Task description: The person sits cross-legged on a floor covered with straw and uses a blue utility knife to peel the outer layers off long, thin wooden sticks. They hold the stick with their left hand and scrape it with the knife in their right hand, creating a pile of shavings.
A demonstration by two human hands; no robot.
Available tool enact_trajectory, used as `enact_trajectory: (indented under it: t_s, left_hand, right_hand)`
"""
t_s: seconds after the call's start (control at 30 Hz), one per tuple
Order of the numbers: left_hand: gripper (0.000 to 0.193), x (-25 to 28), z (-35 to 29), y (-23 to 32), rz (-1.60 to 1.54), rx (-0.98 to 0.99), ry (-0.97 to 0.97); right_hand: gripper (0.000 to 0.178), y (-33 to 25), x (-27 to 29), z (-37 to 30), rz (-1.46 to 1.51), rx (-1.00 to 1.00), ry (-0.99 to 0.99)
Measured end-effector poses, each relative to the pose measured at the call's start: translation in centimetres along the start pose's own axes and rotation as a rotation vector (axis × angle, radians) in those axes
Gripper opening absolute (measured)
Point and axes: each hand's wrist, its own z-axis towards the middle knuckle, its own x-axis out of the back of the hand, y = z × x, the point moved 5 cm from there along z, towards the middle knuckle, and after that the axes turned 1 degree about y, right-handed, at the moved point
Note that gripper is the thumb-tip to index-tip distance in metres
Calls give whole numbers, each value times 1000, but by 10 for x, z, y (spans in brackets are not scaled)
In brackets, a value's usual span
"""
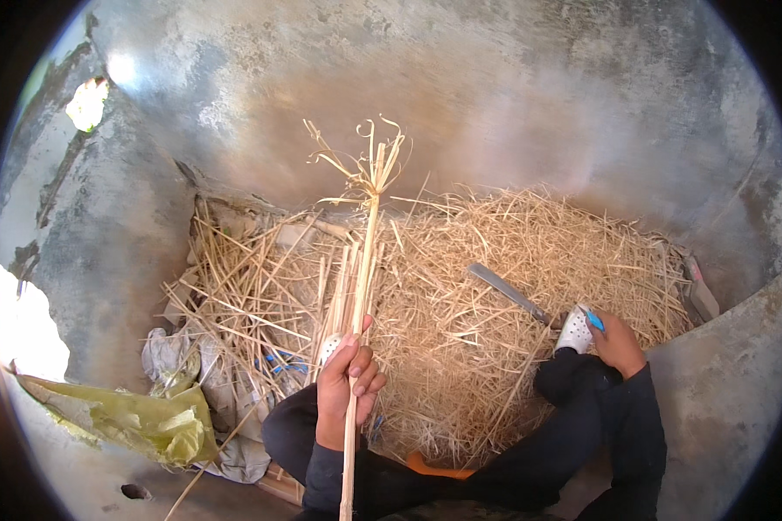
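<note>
My left hand is wrapped round a long pale split stick, held upright, with thin curled strips fanning out at its top. Several shorter pale sticks stand close behind that hand, beside a white perforated shoe. My right hand is closed next to the other white perforated shoe. A small blue piece shows at its fingertips; whether it is held or worn on a finger is unclear. A knife slants across the straw, its blade pointing far left and its handle end hidden by that shoe.
A heap of straw-like shavings spreads before me. Loose thin sticks lie at the left, near crumpled pale cloth and a yellow-green sack. A grey wall rises behind the heap. Something orange shows between my legs.
</note>
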Motion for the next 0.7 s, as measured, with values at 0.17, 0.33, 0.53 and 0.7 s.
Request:
enact_trajectory:
  t_s: [0.17,0.33,0.53,0.7]
  left_hand:
    - [39,-22,-1,-10,143,26,-32]
    - [31,-54,12,-10,696,-20,-94]
    - [31,-88,41,-21,1064,-87,-290]
    - [30,-82,45,-25,1036,-200,-277]
  right_hand:
    - [21,-2,6,-14,145,-126,-60]
    - [17,-120,15,34,269,138,-112]
    - [14,-180,4,88,294,469,94]
    - [41,-177,-18,107,90,482,117]
